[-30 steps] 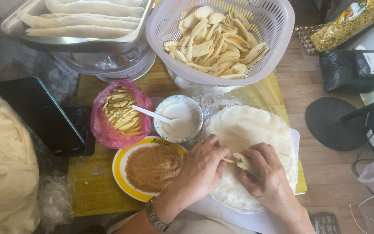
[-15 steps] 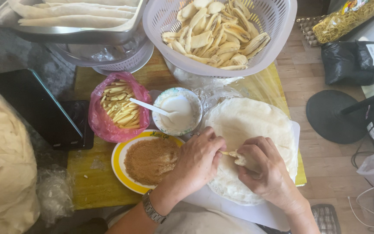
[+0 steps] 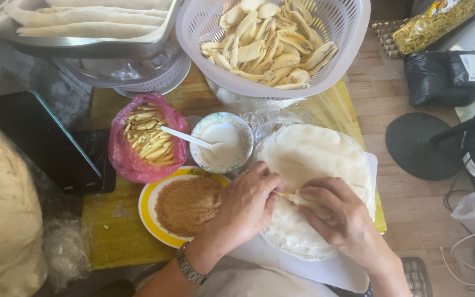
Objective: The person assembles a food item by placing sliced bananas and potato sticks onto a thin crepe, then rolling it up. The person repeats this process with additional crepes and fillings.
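Note:
A stack of thin round white wrappers (image 3: 314,159) lies on a white board. On it, my left hand (image 3: 246,206) and my right hand (image 3: 339,217) pinch and fold the top wrapper around a pale filling strip (image 3: 288,196). Just left of my left hand sits a yellow-rimmed plate of brown sugar (image 3: 185,204). Behind it stand a small bowl of white paste with a spoon (image 3: 221,142) and a pink bag of yellow strips (image 3: 148,140).
A white basket of sliced banana pieces (image 3: 273,47) sits at the back, with a metal tray of finished rolls (image 3: 83,25) at back left. A dark tablet (image 3: 39,140) leans at left, beside bagged wrappers (image 3: 4,220). Black bags and a fan base lie right.
Both hands have kept working the same fold at the near edge of the top wrapper, shifting only slightly. Nothing else has moved.

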Demonstrator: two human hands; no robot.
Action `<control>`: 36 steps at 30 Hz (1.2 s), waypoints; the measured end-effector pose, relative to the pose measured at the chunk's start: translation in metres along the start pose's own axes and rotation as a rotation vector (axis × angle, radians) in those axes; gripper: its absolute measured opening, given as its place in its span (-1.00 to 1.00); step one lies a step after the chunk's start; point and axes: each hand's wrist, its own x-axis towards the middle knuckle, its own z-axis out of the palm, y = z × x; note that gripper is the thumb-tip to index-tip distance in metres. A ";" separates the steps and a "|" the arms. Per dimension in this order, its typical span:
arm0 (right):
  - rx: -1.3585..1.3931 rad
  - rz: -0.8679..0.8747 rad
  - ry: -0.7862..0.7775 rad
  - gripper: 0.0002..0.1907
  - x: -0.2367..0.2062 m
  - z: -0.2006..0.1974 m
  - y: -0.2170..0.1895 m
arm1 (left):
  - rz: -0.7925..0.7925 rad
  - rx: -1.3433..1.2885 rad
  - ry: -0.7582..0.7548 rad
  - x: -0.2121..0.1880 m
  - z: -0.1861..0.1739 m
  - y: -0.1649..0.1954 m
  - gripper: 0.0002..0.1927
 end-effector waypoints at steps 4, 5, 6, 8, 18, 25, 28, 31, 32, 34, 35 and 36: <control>-0.095 -0.049 0.057 -0.51 -0.011 -0.012 0.002 | -0.014 0.012 -0.029 0.000 0.000 0.001 -0.82; -0.099 -0.044 0.078 -0.52 -0.015 -0.014 0.003 | -0.013 0.018 -0.028 0.000 0.000 0.002 -0.82; -0.102 -0.040 0.096 -0.53 -0.018 -0.015 0.004 | -0.015 0.024 -0.027 0.000 0.000 0.002 -0.82; -0.092 0.008 0.142 -0.60 -0.024 -0.012 0.007 | -0.014 0.021 -0.035 0.000 -0.001 0.002 -0.83; -0.063 0.099 0.201 -0.64 -0.032 -0.005 0.009 | -0.054 0.018 -0.079 0.002 -0.002 0.005 -0.86; -0.138 -0.124 0.112 -0.57 -0.027 0.005 0.006 | -0.046 0.021 -0.075 0.002 -0.002 0.004 -0.85; -0.133 -0.091 0.100 -0.53 -0.028 0.006 0.007 | -0.042 0.016 -0.065 0.002 -0.002 0.004 -0.87; -0.111 -0.085 0.105 -0.49 -0.029 0.006 0.009 | -0.041 0.011 -0.064 0.003 -0.002 0.004 -0.88; -0.107 -0.093 0.107 -0.48 -0.028 0.006 0.010 | -0.035 0.011 -0.061 0.003 -0.003 0.005 -0.88; -0.092 -0.097 0.112 -0.46 -0.027 0.005 0.011 | -0.018 0.005 -0.054 0.003 -0.005 0.006 -0.86; -0.080 -0.094 0.117 -0.46 -0.027 0.006 0.011 | -0.005 0.001 -0.051 0.002 -0.006 0.006 -0.85; -0.068 -0.087 0.121 -0.45 -0.028 0.006 0.011 | 0.007 -0.006 -0.049 0.001 -0.008 0.007 -0.84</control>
